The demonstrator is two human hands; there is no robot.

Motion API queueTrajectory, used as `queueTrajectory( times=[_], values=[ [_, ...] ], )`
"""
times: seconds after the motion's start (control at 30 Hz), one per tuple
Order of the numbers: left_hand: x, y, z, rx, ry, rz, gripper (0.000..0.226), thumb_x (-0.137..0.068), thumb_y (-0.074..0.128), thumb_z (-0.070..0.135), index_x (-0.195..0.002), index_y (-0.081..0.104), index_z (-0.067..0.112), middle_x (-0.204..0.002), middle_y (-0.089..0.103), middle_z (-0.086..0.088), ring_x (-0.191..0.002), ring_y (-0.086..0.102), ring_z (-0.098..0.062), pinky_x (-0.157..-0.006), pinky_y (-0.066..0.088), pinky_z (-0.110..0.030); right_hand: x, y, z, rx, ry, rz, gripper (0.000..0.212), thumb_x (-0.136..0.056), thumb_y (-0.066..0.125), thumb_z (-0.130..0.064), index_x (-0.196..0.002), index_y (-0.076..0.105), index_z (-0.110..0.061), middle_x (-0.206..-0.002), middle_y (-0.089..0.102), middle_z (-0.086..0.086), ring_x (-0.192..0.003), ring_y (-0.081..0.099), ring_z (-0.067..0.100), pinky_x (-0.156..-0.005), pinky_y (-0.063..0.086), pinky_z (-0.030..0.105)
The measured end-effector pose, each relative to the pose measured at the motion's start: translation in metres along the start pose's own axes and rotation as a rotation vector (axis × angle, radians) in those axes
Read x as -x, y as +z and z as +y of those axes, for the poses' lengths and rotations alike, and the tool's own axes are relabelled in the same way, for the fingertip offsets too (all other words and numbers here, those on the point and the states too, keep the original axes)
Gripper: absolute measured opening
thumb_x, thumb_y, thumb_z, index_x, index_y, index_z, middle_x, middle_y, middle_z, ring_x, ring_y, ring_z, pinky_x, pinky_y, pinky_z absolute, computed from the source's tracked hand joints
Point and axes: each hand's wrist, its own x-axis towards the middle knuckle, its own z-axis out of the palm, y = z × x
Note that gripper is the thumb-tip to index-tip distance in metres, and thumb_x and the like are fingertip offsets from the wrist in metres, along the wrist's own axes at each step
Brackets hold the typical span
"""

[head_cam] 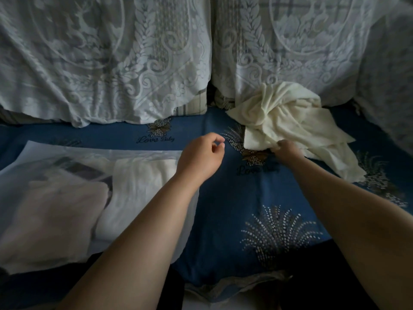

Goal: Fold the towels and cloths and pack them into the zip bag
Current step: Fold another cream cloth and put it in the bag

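A crumpled cream cloth (288, 121) lies on the blue seat cover at the back right. My right hand (287, 149) grips its near lower edge. My left hand (202, 156) hovers over the middle of the seat, a little left of the cloth, fingers loosely curled and holding nothing. A translucent zip bag (67, 198) lies flat on the left, my left forearm crossing its right edge. Inside it I see folded white cloths and a darker item, all blurred by the plastic.
The blue seat cover (234, 198) with dotted spray patterns spreads under everything. White lace covers (107, 63) drape the back cushions behind. A lace-covered armrest (388, 86) rises at the far right. The seat's front edge runs along the bottom.
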Motion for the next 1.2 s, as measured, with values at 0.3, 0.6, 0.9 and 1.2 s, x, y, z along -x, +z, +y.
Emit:
queueTrajectory(
  times=[0.3,0.6,0.9,1.2],
  values=[
    [0.013,0.02,-0.002,-0.027,-0.006,-0.062,0.021,-0.095,0.048,0.029,-0.11,0.063,0.027,-0.103,0.067,0.009,-0.093,0.062,-0.013,-0.078,0.049,-0.029,0.001,0.002,0.004,0.097,-0.008,0.065,0.043,-0.092,0.05,-0.035,-0.128,0.047,-0.01,-0.125,0.055,0.017,-0.11,0.056,0.035,-0.077,0.044,0.036],
    [-0.001,0.022,-0.001,0.053,-0.002,-0.081,0.02,-0.095,0.049,0.027,-0.11,0.062,0.026,-0.089,0.065,0.01,-0.085,0.061,-0.012,-0.075,0.049,-0.029,0.021,-0.005,-0.019,0.224,-0.237,0.472,0.031,-0.097,0.038,-0.03,-0.113,0.058,-0.012,-0.122,0.053,0.013,-0.114,0.045,0.033,-0.093,0.036,0.043],
    [0.024,0.028,0.019,0.025,0.172,-0.25,0.038,-0.082,0.056,0.026,-0.12,0.052,0.032,-0.11,0.063,0.004,-0.1,0.06,-0.015,-0.073,0.043,-0.027,0.177,-0.054,-0.072,-0.308,-0.681,0.226,0.02,-0.096,0.045,-0.026,-0.098,0.057,-0.01,-0.074,0.063,0.003,-0.072,0.062,0.015,-0.06,0.038,0.023],
    [0.045,0.049,-0.018,-0.347,0.028,-0.47,0.037,-0.087,0.052,0.022,-0.123,0.051,0.03,-0.136,0.033,-0.007,-0.12,0.049,-0.033,-0.102,0.039,-0.037,0.191,-0.087,-0.024,-1.069,-0.421,-0.697,0.013,-0.08,0.068,-0.031,-0.077,0.073,-0.018,-0.073,0.069,-0.005,-0.068,0.064,0.005,-0.064,0.053,0.016]
  ],
)
